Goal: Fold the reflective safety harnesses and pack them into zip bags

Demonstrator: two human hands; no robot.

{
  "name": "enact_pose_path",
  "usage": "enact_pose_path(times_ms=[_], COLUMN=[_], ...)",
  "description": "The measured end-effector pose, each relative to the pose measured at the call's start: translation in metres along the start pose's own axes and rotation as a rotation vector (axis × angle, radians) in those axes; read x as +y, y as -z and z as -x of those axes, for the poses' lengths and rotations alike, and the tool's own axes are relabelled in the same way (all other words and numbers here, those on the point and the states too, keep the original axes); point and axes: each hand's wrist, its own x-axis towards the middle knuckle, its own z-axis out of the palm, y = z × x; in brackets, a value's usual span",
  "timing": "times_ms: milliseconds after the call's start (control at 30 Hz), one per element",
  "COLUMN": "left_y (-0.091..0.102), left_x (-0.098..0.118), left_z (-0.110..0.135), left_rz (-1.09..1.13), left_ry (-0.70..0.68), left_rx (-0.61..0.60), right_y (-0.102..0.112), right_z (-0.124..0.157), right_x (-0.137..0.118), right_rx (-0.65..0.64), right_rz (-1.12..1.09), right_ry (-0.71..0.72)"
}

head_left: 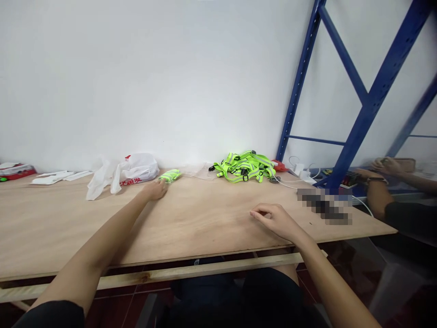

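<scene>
My left hand (pixel 157 189) reaches far over the wooden tabletop. Its fingers are closed at the near end of a folded bundle of neon-green reflective straps (pixel 171 175), and the fingertips are partly hidden. My right hand (pixel 275 219) hovers at or just over the board near its front edge; its fingers are loosely curled, a gap shows between thumb and fingers, and nothing is visible in it. Beyond it, against the wall, lies a loose pile of neon-green reflective straps (pixel 246 167) with black buckles.
A white plastic bag with red print (pixel 139 167) and flat white packets (pixel 56 176) lie at left. Clear plastic film (pixel 196 171) lies near the wall. A blue metal rack (pixel 355 132), white cables and a blurred dark object stand right. Another person's arm (pixel 377 196) appears far right.
</scene>
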Motion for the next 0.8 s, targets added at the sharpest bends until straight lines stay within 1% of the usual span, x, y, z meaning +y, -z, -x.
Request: enact_pose_path(times_ms=[133,300,433,533,700,800], left_y=[-0.009,-0.008,-0.009,-0.012,-0.017,-0.021], left_x=[0.001,0.004,0.011,0.016,0.022,0.023], left_z=[0.000,-0.005,-0.014,-0.019,-0.024,-0.026], left_rz=[-0.032,-0.029,0.000,0.020,0.021,0.014], left_ry=[-0.010,-0.067,-0.091,-0.067,0.031,0.079], left_rx=[0.011,0.052,0.075,0.087,0.103,0.110], right_y=[-0.002,-0.011,-0.018,-0.019,-0.022,-0.022], right_z=[0.000,-0.001,-0.002,-0.003,-0.001,-0.002], right_x=[-0.002,0.003,0.006,0.004,0.004,0.008], right_rx=[-0.030,-0.060,-0.082,-0.097,-0.094,-0.119], right_rz=[-0.003,0.007,0.000,0.004,0.017,0.021], right_ry=[-0.010,-0.019,-0.007,0.003,-0.005,-0.007])
